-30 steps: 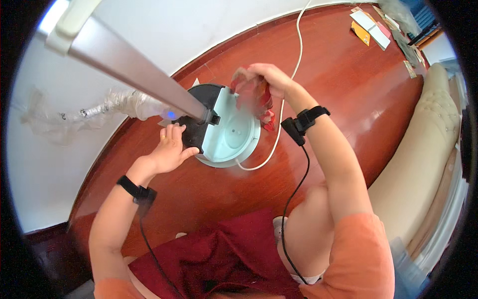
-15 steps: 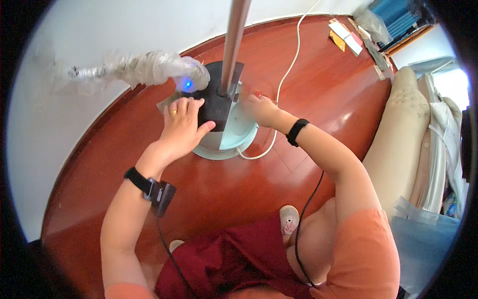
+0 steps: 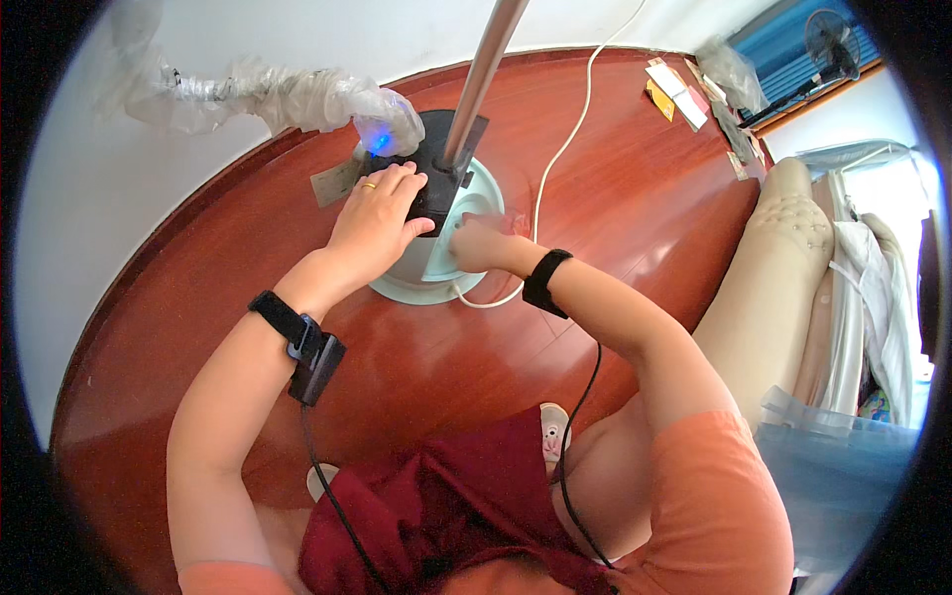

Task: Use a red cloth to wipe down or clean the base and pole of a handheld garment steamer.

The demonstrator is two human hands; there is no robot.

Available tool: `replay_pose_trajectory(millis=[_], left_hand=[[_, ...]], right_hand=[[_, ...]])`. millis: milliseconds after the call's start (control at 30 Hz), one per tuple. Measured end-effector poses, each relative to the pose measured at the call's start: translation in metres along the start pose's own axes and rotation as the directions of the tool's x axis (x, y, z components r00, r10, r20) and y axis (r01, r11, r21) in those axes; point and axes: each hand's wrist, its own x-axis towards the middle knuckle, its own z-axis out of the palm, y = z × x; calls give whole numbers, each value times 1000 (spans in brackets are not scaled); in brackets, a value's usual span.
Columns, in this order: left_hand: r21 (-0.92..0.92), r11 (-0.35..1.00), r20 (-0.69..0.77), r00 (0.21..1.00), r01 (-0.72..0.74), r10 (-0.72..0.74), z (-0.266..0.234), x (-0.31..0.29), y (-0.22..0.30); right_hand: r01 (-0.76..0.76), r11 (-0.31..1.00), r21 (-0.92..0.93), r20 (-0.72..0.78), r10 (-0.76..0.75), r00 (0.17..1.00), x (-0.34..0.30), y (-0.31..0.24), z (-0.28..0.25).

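Observation:
A metal pole (image 3: 483, 79) rises from a round pale-green base (image 3: 407, 288) that carries a black cover (image 3: 432, 149) on its left half. My left hand (image 3: 380, 210) lies on the near left of this cover, fingers stretched out and thumb apart. Over the pale right half of the base, my right hand (image 3: 478, 243) is closed and blurred by motion. A reddish, see-through smear (image 3: 515, 224) shows beside it, too unclear to name. At the cover's far left, a plastic-wrapped hose-like part (image 3: 297, 97) ends near a glowing blue light (image 3: 380, 142).
A white cord (image 3: 562, 149) runs from the base across the red-brown floor (image 3: 615, 198) toward the wall (image 3: 258, 40). Beige upholstered furniture (image 3: 764, 268) stands on the right. Papers (image 3: 678, 93) and a black fan (image 3: 831, 45) are at the far right. Black cables (image 3: 315, 446) hang from both wristbands.
My right hand has moved left and nearer, from the base's right edge onto its pale half. My left hand stays on the black cover. The whole view has shifted slightly.

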Motion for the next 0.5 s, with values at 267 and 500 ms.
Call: replay_pose_trajectory(millis=[267,500], left_hand=[[-19,999,-26,999,-27,26,8,7,2],[25,999,58,998,27,-29,-3,0,1]], right_hand=[[258,570,780,-428,185,885,40,101,70],[-190,763,618,-334,474,815,31,33,37]])
